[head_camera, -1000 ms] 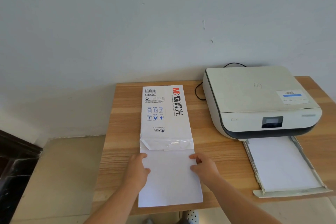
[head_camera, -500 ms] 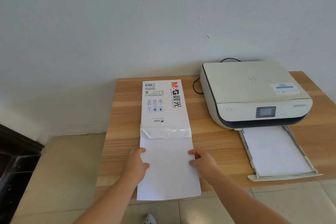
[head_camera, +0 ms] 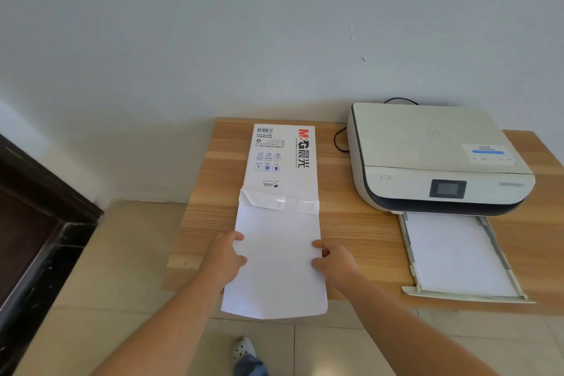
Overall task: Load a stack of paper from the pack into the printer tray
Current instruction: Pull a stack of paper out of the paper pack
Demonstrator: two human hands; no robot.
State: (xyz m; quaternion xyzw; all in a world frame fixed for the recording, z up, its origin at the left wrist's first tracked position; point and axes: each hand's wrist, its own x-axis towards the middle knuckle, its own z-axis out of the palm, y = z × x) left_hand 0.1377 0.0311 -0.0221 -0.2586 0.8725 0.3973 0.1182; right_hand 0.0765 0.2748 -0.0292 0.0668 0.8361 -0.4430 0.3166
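Note:
A white paper pack (head_camera: pixel 282 159) with red and black print lies lengthwise on the wooden table (head_camera: pixel 360 223), its near end open. A stack of white paper (head_camera: pixel 276 268) sticks out of that end and overhangs the table's front edge. My left hand (head_camera: pixel 227 256) grips the stack's left edge and my right hand (head_camera: pixel 331 262) grips its right edge. To the right stands a white printer (head_camera: pixel 427 156) with its paper tray (head_camera: pixel 500 253) pulled out toward me; white sheets lie in the tray.
A black cable (head_camera: pixel 338 140) loops behind the printer near the wall. A dark wooden frame (head_camera: pixel 36 223) stands at the left. Below the table edge are beige floor tiles and a foot in a white shoe (head_camera: pixel 242 349).
The paper stack has slid farther out of the pack toward me, with both hands on its edges. The view has shifted, showing more floor below the table.

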